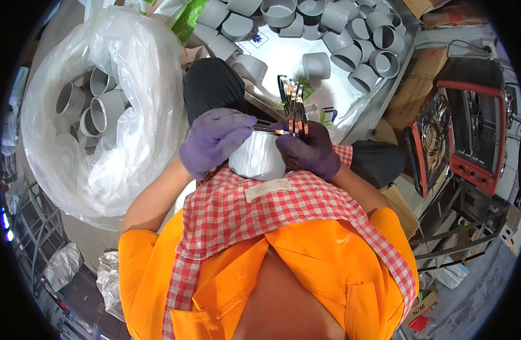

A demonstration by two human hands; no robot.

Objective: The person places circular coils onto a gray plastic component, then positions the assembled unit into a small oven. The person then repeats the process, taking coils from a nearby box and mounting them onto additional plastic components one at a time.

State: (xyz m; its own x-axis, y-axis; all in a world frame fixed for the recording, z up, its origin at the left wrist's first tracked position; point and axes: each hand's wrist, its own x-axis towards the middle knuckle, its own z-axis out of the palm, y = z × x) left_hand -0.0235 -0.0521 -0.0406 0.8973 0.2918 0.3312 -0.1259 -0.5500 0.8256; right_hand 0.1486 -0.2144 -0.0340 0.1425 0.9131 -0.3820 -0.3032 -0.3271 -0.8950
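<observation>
A light grey cup-shaped pot [257,156] with a ribbed wall sits at my lap, between my two gloved hands. My left hand [215,141], in a purple glove, closes on the pot's left side, with its fingers over the rim. Along that rim lies a thin shiny metal ring [269,130]. Several more shiny metal rings [295,107] stand bunched in my right hand [312,150], also gloved in purple. Its thumb rests against the pot's right side, while its other fingers are partly hidden behind the rings.
Left of me, a large clear plastic bag [153,102] holds several grey pots [107,110]. More grey pots [348,56] lie on a white-covered tray [351,110] ahead. A red-framed oven [476,133] stands at right with its door down, beside a cardboard box [416,85].
</observation>
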